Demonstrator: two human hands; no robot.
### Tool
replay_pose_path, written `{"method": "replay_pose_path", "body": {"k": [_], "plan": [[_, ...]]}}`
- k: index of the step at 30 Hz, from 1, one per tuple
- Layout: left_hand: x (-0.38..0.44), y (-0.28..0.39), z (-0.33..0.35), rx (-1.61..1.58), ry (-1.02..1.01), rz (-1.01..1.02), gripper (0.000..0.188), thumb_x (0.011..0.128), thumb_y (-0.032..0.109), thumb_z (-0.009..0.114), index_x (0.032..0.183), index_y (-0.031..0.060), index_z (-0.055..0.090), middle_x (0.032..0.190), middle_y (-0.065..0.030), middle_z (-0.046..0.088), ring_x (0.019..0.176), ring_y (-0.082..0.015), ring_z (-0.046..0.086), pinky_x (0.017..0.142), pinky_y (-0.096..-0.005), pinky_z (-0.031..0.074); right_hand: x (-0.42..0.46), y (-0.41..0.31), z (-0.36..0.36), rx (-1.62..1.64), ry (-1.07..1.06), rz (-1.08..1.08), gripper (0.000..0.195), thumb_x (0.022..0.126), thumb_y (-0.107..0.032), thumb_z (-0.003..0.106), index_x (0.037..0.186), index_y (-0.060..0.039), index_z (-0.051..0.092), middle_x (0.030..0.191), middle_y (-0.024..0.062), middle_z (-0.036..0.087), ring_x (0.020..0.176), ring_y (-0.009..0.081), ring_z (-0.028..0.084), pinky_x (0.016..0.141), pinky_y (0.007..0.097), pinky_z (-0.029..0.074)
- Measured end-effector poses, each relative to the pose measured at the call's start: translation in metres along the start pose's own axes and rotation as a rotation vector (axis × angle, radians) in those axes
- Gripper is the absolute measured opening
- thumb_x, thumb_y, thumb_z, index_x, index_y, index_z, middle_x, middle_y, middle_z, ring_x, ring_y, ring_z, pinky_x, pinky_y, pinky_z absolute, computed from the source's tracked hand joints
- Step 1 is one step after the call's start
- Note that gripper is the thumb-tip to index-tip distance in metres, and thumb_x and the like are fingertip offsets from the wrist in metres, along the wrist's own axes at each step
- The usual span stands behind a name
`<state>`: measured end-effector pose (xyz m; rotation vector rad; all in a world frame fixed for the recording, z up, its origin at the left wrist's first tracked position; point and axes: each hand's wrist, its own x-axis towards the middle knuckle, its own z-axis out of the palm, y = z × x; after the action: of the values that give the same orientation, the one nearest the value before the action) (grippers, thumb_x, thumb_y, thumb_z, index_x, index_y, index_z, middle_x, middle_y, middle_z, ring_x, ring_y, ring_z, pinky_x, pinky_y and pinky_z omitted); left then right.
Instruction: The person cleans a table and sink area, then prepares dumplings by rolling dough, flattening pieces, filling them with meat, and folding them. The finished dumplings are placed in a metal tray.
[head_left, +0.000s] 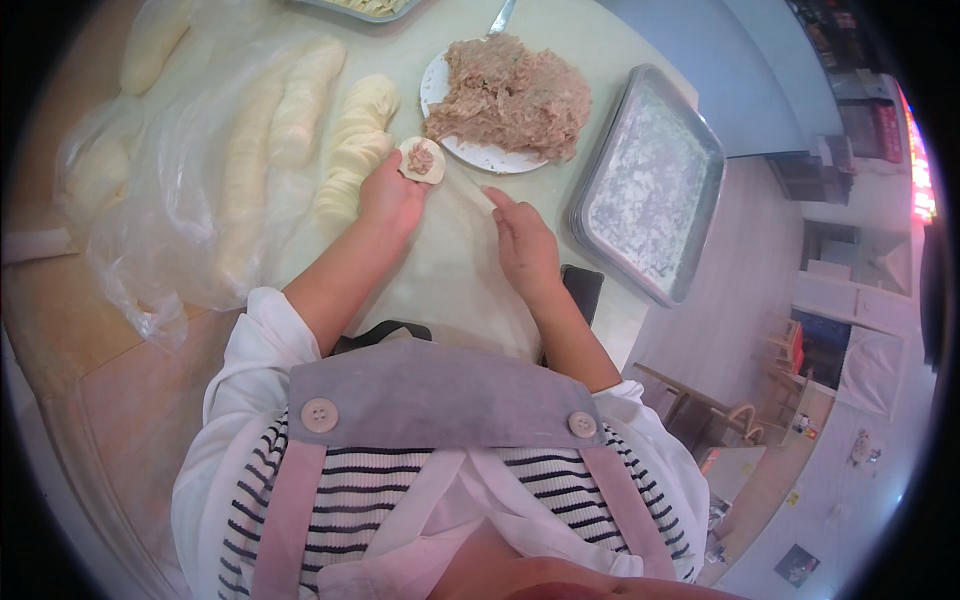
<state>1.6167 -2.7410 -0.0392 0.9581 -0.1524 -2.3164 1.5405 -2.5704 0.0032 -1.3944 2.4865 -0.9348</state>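
Note:
My left hand (392, 193) holds a round dough wrapper (432, 174) with a small lump of minced meat (420, 157) at its middle. Across from it, my right hand (526, 244) has its index finger stretched forward and grips what looks like a thin, pale stick (474, 187), blurred and hard to make out. Just left of my left hand lies a row of overlapping dough wrappers (352, 139). Beyond both hands, a large mound of minced meat (517, 94) covers most of a white plate (491, 159). A metal utensil handle (502, 15) shows behind the mound.
Clear plastic bags (180, 202) with long rows of dough wrappers (251, 161) lie at the left. Stacked metal trays (649, 184), the top one floured, stand at the right table edge. A dark phone-like object (581, 292) lies beside my right forearm. Another tray (382, 15) is at the far edge.

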Motion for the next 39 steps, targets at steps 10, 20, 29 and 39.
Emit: {"method": "replay_pose_path", "body": {"k": [10,20,29,39], "plan": [[-0.018,0.014,0.016,0.078,-0.248,-0.122,0.034,0.097,0.021,0.039,0.12,-0.003,0.043,0.121,-0.0148,0.051,0.112,-0.0253,0.051,0.098,-0.0408,0.039,0.017,-0.009,-0.02,0.584,-0.174,0.431,0.028,0.093,-0.017,0.049,0.117,-0.0064,0.058,0.069,-0.0009,0.053,0.063,0.0077,0.047,0.06,0.0224,0.041],[-0.014,0.017,0.018,0.04,-0.178,-0.07,0.034,0.097,0.019,0.038,0.121,-0.0047,0.041,0.121,-0.0149,0.051,0.112,-0.0254,0.05,0.097,-0.0404,0.04,0.013,-0.01,-0.02,0.28,0.064,0.095,0.03,0.089,-0.01,0.051,0.118,-0.0155,0.058,0.076,0.009,0.056,0.065,0.0203,0.054,0.063,0.0294,0.046],[-0.021,0.022,0.03,0.111,-0.271,-0.064,0.037,0.098,0.024,0.035,0.122,-0.0042,0.042,0.12,-0.0144,0.053,0.11,-0.0245,0.052,0.099,-0.0379,0.039,0.019,-0.032,-0.026,-0.047,-0.011,-0.03,0.035,0.088,-0.007,0.052,0.12,-0.0197,0.056,0.075,0.0097,0.048,0.068,0.0262,0.053,0.061,0.0347,0.044],[-0.033,0.031,0.036,0.184,-0.309,-0.119,0.035,0.097,0.02,0.039,0.122,-0.0044,0.043,0.118,-0.015,0.053,0.106,-0.0257,0.054,0.09,-0.0429,0.047,0.02,0.002,0.007,-0.207,-0.058,0.181,0.037,0.085,-0.012,0.055,0.121,-0.0195,0.055,0.084,0.0121,0.051,0.071,0.0306,0.055,0.064,0.0392,0.046]]}}
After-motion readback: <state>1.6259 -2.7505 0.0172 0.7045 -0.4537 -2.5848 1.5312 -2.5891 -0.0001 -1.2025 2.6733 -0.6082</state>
